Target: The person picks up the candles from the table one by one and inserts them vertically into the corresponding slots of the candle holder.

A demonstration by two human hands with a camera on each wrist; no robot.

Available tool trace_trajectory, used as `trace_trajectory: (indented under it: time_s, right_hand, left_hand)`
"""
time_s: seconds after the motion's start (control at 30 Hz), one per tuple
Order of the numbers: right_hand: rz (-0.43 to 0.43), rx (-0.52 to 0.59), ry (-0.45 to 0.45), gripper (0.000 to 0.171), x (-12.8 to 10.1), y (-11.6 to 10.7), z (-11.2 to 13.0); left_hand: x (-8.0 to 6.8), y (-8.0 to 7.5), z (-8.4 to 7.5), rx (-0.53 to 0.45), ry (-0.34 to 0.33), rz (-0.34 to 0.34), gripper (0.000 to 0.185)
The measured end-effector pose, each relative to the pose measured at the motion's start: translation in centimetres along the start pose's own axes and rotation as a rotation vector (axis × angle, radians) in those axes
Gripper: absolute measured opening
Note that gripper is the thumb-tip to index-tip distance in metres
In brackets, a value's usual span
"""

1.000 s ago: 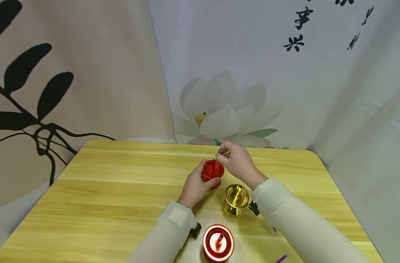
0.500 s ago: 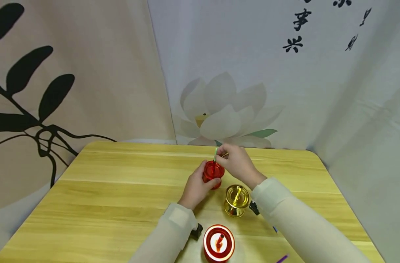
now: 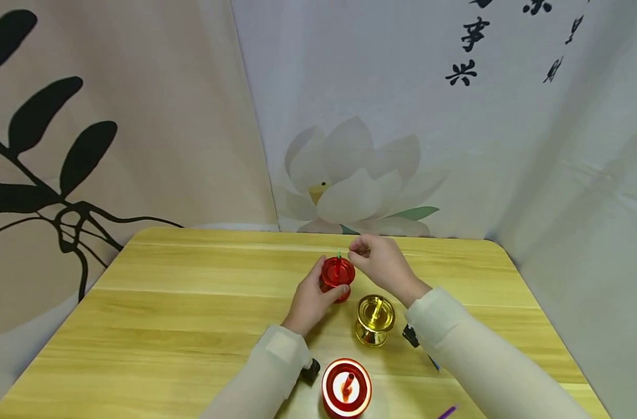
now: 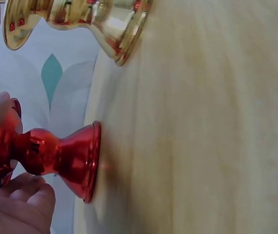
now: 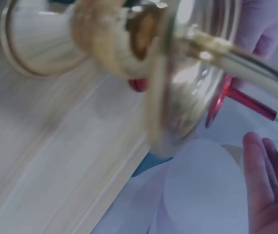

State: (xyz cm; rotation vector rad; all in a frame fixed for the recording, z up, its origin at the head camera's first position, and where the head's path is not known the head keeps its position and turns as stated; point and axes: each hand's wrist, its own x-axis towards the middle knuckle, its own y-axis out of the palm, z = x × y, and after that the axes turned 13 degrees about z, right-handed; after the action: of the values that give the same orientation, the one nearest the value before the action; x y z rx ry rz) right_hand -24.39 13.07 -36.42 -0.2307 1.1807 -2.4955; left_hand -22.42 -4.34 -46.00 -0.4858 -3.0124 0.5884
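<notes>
While left grip (image 3: pixel 309 298) clasps red candlestick (image 4: pixel 46 152), right grip (image 3: pixel 385 263) loose, nearby

We count two red holders (image 3: pixel 337 272) (image 3: pixel 333 404) and one gold holder (image 3: pixel 371 336), three holders in all. We record one green stick (image 3: pixel 338 254), one purple stick (image 3: pixel 447 412) and one blue piece (image 3: pixel 434 364), too small to identify. We further log one left hand (image 3: pixel 309 298), one right hand (image 3: pixel 385 266), two sleeves (image 3: pixel 263 372) (image 3: pixel 472 343) and one wooden tabletop (image 3: pixel 182 314).
</notes>
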Motion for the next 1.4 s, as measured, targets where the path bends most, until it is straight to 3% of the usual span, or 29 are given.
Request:
trace_trajectory:
  time_s: [0.2,0.4,0.7,1.03,1.2,1.4]
  right_hand:
    - [-0.027,-0.014,0.019,0.012,-1.1,-0.5,-1.2]
    - [-0.035,-0.002,0.035,0.011,-2.3,-0.6,-2.8]
    - [-0.006,-0.006,0.088,0.01,-4.5,-0.9,-5.3]
    - [0.182,-0.087,0.158,0.01,-8.3,-1.1,-7.9]
    - [0.263,-0.146,0.21,0.012,-10.1,-0.9,-9.0]
    - [0.399,-0.139,0.288,0.022,-12.0,-0.6,-9.0]
  left_hand:
    - [-0.6,-0.3,0.0,-0.056,0.008,-0.01,0.1]
    - [-1.4,-0.6,0.0,-0.157,0.032,-0.016,0.09]
    - [-3.3,-0.6,0.2,-0.161,0.035,0.006,0.084]
    - [-6.3,-0.9,-0.5,-0.122,0.027,0.047,0.08]
    - [-6.8,-0.5,-0.9,-0.079,0.055,0.052,0.071]
    - [-6.8,0.4,-1.0,-0.072,0.076,0.097,0.069]
